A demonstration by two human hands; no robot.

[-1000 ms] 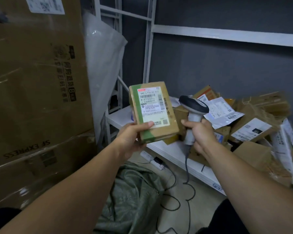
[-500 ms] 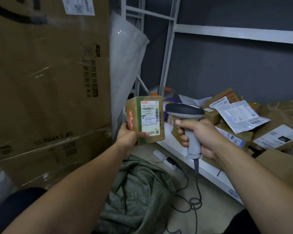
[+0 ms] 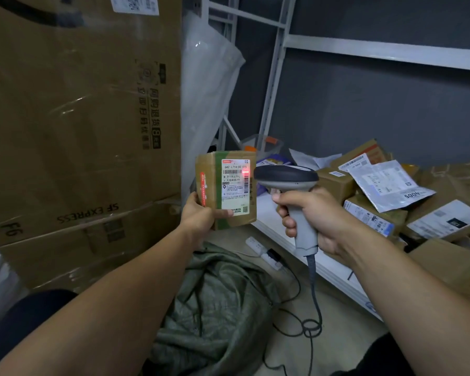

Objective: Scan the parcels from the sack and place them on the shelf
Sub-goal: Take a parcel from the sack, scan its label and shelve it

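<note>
Parcel (image 3: 225,189) and scanner (image 3: 286,179) are seen raised side by side in the head view, above the sack (image 3: 217,308) and in front of the shelf (image 3: 337,275). The parcel, a small brown carton with green tape bands, is held upright by its lower left corner in the left hand (image 3: 198,217), with the thumb laid across the front face and the fingers wrapped behind. Its white shipping label (image 3: 235,185) is turned toward the camera, and a red spot of light (image 3: 245,173) is cast on the barcode near the label's right edge. The scanner is gripped by its grey handle in the right hand (image 3: 312,215), all fingers being curled round it. Its dark head is pointed at the parcel and lies just beside the parcel's right edge. A dark cable (image 3: 314,291) is hung from the handle and looped on the floor. The sack, of crumpled olive-green fabric, is spread on the floor between the two forearms. On the low white shelf board to the right, other parcels (image 3: 377,213), cartons and grey mailer bags, are heaped. A white power strip (image 3: 263,252) is laid on the floor beside the shelf's edge. Large taped cardboard boxes (image 3: 79,118) are stacked at the left, and a white plastic bag (image 3: 206,77) is wedged between them and the shelf frame.
</note>
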